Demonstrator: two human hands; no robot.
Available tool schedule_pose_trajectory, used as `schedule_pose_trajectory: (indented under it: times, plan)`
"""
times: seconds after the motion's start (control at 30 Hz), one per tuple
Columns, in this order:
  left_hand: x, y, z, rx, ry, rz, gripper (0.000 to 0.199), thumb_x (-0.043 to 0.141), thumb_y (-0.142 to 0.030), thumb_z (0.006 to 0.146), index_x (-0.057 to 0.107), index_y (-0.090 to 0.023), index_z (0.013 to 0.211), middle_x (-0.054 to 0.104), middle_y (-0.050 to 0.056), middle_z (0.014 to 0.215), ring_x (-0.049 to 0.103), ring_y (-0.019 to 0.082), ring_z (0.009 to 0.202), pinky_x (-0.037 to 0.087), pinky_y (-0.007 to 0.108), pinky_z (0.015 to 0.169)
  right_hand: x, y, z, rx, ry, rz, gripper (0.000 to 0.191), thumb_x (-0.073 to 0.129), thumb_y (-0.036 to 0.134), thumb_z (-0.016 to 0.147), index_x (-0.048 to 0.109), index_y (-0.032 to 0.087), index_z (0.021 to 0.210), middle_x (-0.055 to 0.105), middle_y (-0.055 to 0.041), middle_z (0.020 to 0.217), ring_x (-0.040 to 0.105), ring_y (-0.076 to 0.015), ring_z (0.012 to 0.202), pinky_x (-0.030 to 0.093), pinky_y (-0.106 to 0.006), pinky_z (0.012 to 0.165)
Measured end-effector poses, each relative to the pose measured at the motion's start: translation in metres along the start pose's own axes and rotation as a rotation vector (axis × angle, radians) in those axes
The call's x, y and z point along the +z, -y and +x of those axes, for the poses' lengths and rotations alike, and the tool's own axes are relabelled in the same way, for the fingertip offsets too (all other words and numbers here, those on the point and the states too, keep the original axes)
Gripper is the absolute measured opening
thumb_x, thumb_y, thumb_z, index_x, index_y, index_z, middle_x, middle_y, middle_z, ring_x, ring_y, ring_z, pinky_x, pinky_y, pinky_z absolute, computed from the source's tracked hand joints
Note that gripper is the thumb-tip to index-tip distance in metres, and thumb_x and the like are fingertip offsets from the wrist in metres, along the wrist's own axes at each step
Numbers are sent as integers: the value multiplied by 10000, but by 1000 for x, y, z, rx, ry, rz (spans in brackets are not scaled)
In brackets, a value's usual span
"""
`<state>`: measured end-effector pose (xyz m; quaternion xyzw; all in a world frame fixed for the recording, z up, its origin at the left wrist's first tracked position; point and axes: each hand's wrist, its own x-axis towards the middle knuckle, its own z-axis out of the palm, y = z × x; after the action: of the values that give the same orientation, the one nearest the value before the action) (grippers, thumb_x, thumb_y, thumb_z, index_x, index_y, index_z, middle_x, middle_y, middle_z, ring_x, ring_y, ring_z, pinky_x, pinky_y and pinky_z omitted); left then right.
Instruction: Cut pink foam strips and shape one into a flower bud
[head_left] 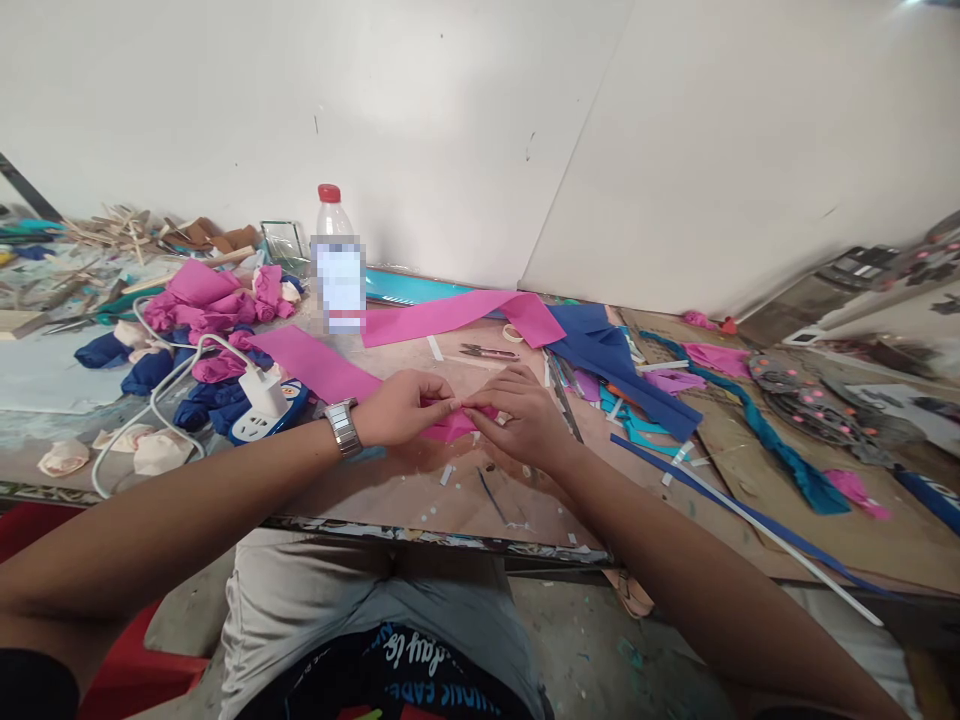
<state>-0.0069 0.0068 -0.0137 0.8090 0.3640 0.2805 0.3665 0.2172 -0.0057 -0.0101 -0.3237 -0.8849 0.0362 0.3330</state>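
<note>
A pink strip [454, 430] is held by both hands, low over the near part of the bench [394, 497]. By the left hand [405, 405], it is pinched between the thumb and the forefinger. The grip of the right hand [517, 412] is also pressed on the pink strip, and the fingertips of both hands are very near to each other. A metal watch [344, 428] is worn on the left wrist. Behind the hands, snips [489, 353] are laid on the bench, near a tape roll [512, 332]. Farther back, a long pink band [450, 316] is spread, with its right end close to blue fabric [596, 345]. At the left, a white charger [264, 393] is plugged into a power strip [255, 428], beside crumpled pink and blue bundles [199, 300].
</note>
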Motion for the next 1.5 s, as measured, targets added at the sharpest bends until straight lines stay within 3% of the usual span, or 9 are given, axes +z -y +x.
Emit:
schedule_pose_trajectory:
  times: [0.43, 0.7, 1.07, 1.27, 1.5]
  plan:
    - [2, 1, -1, 63, -33, -24, 340, 572, -436, 958, 740, -152, 878, 678, 11, 734, 548, 129, 688, 401, 246, 648, 1, 1, -1, 14, -40, -11, 54, 671, 238, 904, 713, 257, 875, 765, -16, 822, 654, -230, 834, 432, -433, 881]
    - [1, -2, -6, 118, -89, 192, 276, 560, -392, 982, 767, -211, 975, 755, 4, 846, 638, 146, 757, 411, 268, 699, 2, 5, 0, 52, -37, -9, 60, 650, 248, 918, 695, 225, 886, 721, -38, 827, 616, -238, 899, 436, -410, 900]
    - [5, 1, -5, 218, -122, 490, 259, 522, -356, 1013, 738, -214, 985, 758, 20, 825, 662, 195, 767, 430, 339, 806, 7, 3, -1, 114, -42, 73, 26, 672, 203, 884, 692, 209, 869, 720, -24, 823, 612, -217, 865, 444, -380, 866]
    - [5, 4, -3, 287, -91, 566, 290, 480, -353, 1043, 731, -210, 1011, 773, 22, 886, 689, 188, 809, 418, 359, 866, 6, 6, 1, 197, -1, 152, 64, 637, 193, 876, 683, 201, 832, 705, -28, 805, 602, -213, 855, 436, -379, 854]
    - [8, 2, -3, 263, -62, 561, 306, 481, -372, 1044, 724, -203, 969, 772, 25, 886, 698, 183, 823, 417, 355, 886, 6, 5, 3, 253, 94, 210, 122, 573, 165, 874, 654, 198, 789, 693, -42, 836, 584, -219, 899, 434, -369, 839]
